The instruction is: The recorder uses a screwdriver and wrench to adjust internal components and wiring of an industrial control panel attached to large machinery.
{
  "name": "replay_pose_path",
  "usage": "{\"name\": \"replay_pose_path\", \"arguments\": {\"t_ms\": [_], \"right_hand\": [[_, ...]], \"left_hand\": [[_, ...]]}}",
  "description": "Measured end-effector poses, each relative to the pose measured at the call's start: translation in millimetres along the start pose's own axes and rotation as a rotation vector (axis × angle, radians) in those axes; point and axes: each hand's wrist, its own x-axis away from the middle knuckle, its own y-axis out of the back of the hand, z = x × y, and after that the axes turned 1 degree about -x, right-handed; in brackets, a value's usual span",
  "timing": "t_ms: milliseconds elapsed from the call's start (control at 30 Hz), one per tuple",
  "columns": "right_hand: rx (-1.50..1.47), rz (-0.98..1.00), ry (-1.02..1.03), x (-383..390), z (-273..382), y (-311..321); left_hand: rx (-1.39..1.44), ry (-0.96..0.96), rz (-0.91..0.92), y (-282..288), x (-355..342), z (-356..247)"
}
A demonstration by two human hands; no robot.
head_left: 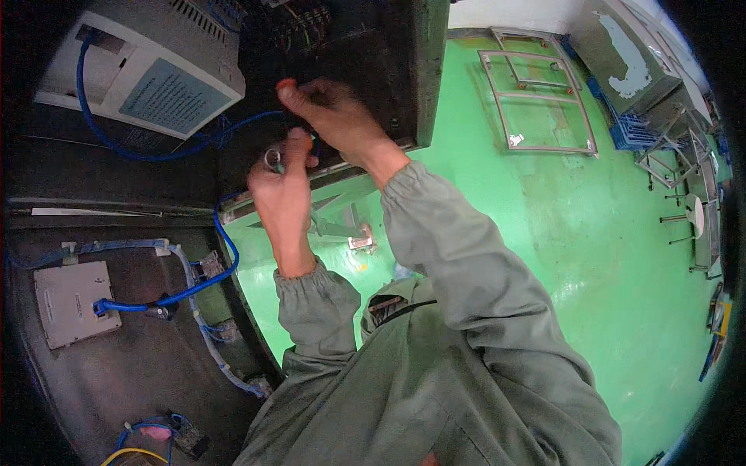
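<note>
Both of my hands are inside the dark open cabinet, close together by its lower edge. My left hand (281, 190) is closed, its fingers curled round something small; a pale ring-shaped piece (273, 160) shows at them. My right hand (342, 120) is just above and to the right, its fingers bent inward. A red-orange bit (287, 83) shows at its fingertips, and I cannot tell what it is. A blue cable (175, 154) runs from a beige box-shaped device (167, 78) toward my hands. Whatever lies between my fingers is mostly hidden.
On the cabinet door (148, 373) at the lower left, a blue cable plugs into a grey panel (78, 303), beside a wrapped wire bundle (190, 287). A metal frame (544, 101) lies on the green floor (606, 272). Blue crates (633, 132) and a stool (693, 216) stand at right.
</note>
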Motion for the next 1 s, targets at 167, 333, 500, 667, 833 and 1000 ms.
{"name": "replay_pose_path", "arguments": {"t_ms": [167, 333, 500, 667, 833, 1000], "right_hand": [[-0.005, 0.108, -0.103, 9, 11, 6], [-0.011, 0.125, -0.025, 3, 2, 6], [-0.094, 0.123, -0.015, 3, 6, 8], [0.092, 0.049, -0.007, 2, 2, 6], [0.211, 0.023, 0.041, 3, -3, 9], [0.162, -0.019, 0.051, 1, -6, 13]], "left_hand": [[0.628, 0.31, 0.092, 4, -2, 7], [0.684, 0.285, 0.09, -2, 3, 7], [0.408, 0.166, 0.015, -8, 3, -3], [0.411, 0.174, 0.026, -3, 7, 0], [0.379, 0.171, 0.03, -6, 14, -3], [0.372, 0.13, 0.053, -10, 7, -1]]}}
